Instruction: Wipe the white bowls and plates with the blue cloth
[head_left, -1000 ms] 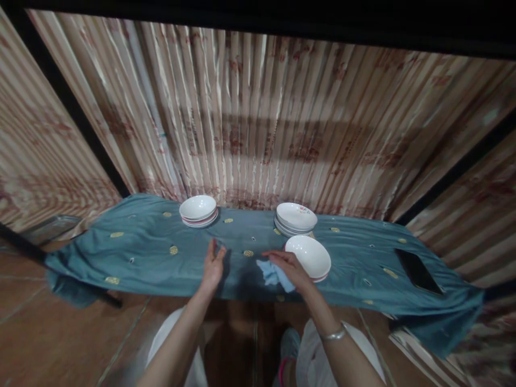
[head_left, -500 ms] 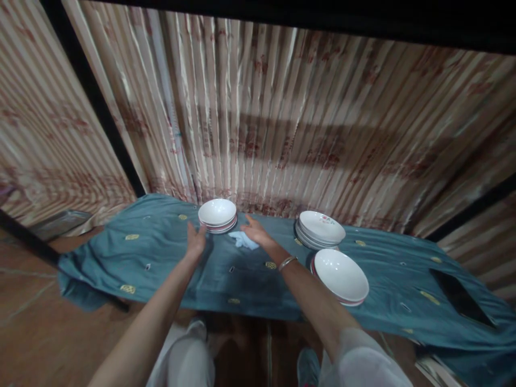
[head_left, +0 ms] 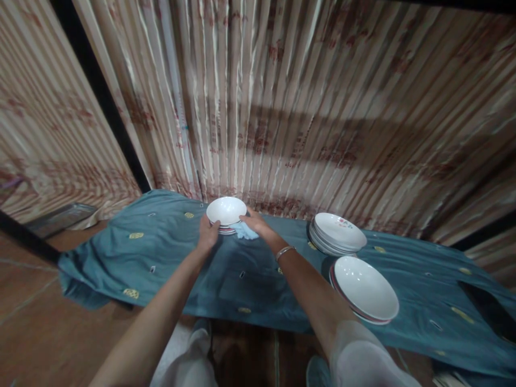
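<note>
The left hand (head_left: 208,232) and right hand (head_left: 256,220) curl round opposite sides of the white bowl (head_left: 226,208), near the table (head_left: 165,269)'s back edge, left of centre — a blue cloth (head_left: 246,231) bunched under the right. Getting a grip seems the step; lifting calls for keeping it level — whether it clears the stacked bowls (head_left: 228,231) is hard to tell.

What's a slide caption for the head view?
Both hands grip a round, glossy white bowl over red-banded stacked bowls, crumpled light-blue cloth by the right hand.
</note>
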{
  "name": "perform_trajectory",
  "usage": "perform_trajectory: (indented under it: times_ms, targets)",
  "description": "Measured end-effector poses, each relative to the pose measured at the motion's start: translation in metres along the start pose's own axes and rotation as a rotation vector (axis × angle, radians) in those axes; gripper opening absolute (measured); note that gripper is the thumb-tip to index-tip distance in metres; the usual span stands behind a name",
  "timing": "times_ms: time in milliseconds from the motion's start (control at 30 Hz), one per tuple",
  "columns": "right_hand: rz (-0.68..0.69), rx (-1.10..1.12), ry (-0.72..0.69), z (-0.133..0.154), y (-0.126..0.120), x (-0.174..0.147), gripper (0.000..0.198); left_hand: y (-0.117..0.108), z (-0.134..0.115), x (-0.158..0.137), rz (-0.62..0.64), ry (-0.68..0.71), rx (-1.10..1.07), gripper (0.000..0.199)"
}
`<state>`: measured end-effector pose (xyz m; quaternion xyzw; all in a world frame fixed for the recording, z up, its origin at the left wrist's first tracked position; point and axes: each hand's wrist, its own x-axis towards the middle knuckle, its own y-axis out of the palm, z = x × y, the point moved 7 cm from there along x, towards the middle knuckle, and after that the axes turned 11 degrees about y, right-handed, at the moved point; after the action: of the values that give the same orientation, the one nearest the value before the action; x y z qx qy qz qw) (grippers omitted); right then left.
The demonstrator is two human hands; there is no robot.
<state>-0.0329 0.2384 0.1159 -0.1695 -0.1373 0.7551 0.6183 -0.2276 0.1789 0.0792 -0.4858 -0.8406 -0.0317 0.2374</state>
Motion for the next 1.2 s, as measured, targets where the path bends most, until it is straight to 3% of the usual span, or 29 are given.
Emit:
perform_trajectory:
  times_ms: [200,400,600,733,967,1200]
  targets:
    - [0.001,0.111,0.006,-0.002,0.001,-0.003,0.041,0.000,-0.013,-0.008,0.034,-0.122,-0.009,0.066]
    - [-0.024,0.235,0.046,0.014,-0.006,-0.024,0.047,-0.006,-0.045,-0.014,0.000,-0.088,-0.152,0.071]
    - [0.029,0.395,0.068,0.016,-0.036,-0.083,0.063,0.001,-0.092,-0.043,0.008,-0.059,-0.296,0.076]
    - [-0.002,0.448,0.071,-0.011,-0.059,-0.136,0.067,0.016,-0.112,-0.088,0.058,-0.102,-0.424,0.078]
    - [-0.154,0.427,0.115,-0.081,-0.075,-0.206,0.059,0.051,-0.091,-0.165,0.128,-0.333,-0.543,0.074]
    - [-0.197,0.411,0.181,-0.117,-0.079,-0.217,0.056,0.069,-0.064,-0.195,0.150,-0.403,-0.529,0.069]
